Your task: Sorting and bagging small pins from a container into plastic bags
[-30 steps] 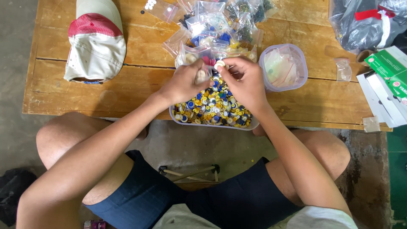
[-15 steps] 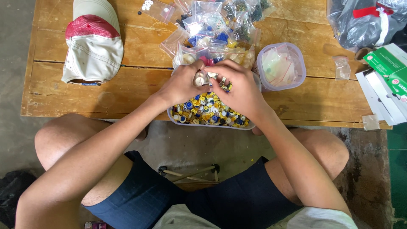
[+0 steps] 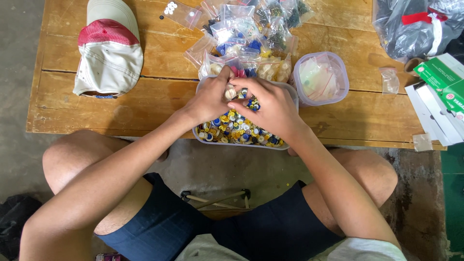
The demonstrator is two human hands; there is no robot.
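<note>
Head view, looking down at the bench edge. Nearest the person, the buttons (image 3: 237,130) are lying heaped in a clear tub (image 3: 290,96) that is overhanging the near edge of the table (image 3: 145,101), directly under both hands.

The left hand (image 3: 210,99) is curling over the tub's far-left corner, fingers closed around a few pale buttons; thumb and forefinger are pinching one at the fingertips. The right hand (image 3: 270,108) is meeting it from the right, fingers bent and tips pressing toward the left thumb, apparently pinching a small item between them; the exact piece is too small to tell. Neither hand is spread; both are working tip to tip just above the heap.

Judgement on technique: the sorting is going best with wrists staying low over the tub, so any dropped piece is falling back into the heap and not off the near edge. Picking one button at a time is keeping colours from mixing.

Just beyond the hands, a pile of small clear bags (image 3: 246,34) of sorted pieces is lying touching the tub's far wall. Right of the right hand, a round tub (image 3: 321,79) is holding empty bags. Far left of the left hand, a cap (image 3: 108,53) is resting. Far right, a grey bag (image 3: 415,24) and green boxes (image 3: 442,79) are sitting well apart.
</note>
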